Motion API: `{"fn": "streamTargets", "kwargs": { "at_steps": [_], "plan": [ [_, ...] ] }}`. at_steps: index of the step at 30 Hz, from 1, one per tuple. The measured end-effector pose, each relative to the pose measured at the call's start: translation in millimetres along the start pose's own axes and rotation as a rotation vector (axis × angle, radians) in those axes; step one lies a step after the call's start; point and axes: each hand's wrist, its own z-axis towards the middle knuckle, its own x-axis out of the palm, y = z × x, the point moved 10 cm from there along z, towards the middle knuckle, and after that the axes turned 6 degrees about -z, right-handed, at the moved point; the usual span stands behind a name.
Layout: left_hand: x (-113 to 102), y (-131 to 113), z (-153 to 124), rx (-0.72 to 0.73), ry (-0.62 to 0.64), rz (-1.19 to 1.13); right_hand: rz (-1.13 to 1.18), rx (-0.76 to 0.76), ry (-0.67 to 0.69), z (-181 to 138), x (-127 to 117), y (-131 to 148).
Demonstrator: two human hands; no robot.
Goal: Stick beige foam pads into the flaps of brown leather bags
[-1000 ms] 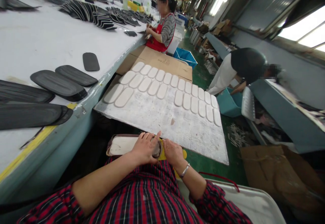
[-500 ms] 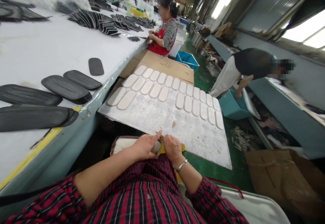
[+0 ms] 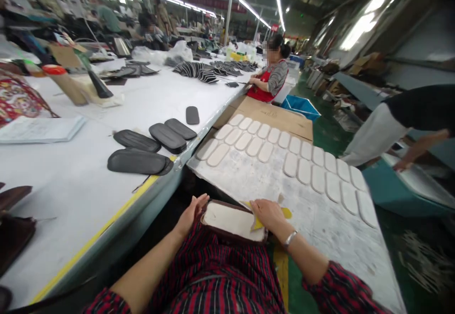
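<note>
A brown leather piece with a white pad [image 3: 227,219] glued on top rests on my lap. My left hand [image 3: 191,214] lies at its left end, fingers straight and pressed against the edge. At the pad's right end my right hand [image 3: 267,212] pinches a yellow tool or strip [image 3: 258,222]. Just beyond my hands lies a stained white board [image 3: 249,181] that carries two rows of several white oval pads [image 3: 284,155].
Dark oval sole pieces [image 3: 149,148] lie on the long white table [image 3: 71,162] at my left. A person in a red apron [image 3: 270,79] works further along it. At the right another person [image 3: 408,115] bends over a teal bin [image 3: 387,186]. Cardboard [image 3: 273,112] lies behind the board.
My view has lifted and swung left. My left hand has slid from the pad's top to its left end, uncovering the white pad. The right hand stays at the yellow piece.
</note>
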Motion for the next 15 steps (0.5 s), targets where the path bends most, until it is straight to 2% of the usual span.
{"fn": "streamTargets", "kwargs": {
  "at_steps": [3,7,11,15],
  "plan": [
    [17,12,2,-0.033,-0.024,-0.187,-0.046,-0.152,0.023,37,-6,48],
    [10,20,0,-0.126,-0.121,-0.251,-0.075,-0.377,0.043,67,-7,107],
    [9,20,-2,-0.168,-0.122,-0.385,-0.100,-0.674,0.007,76,-8,151],
    [10,24,-7,-0.223,-0.172,-0.436,-0.058,-0.909,-0.030,76,-8,173]
  ]
}}
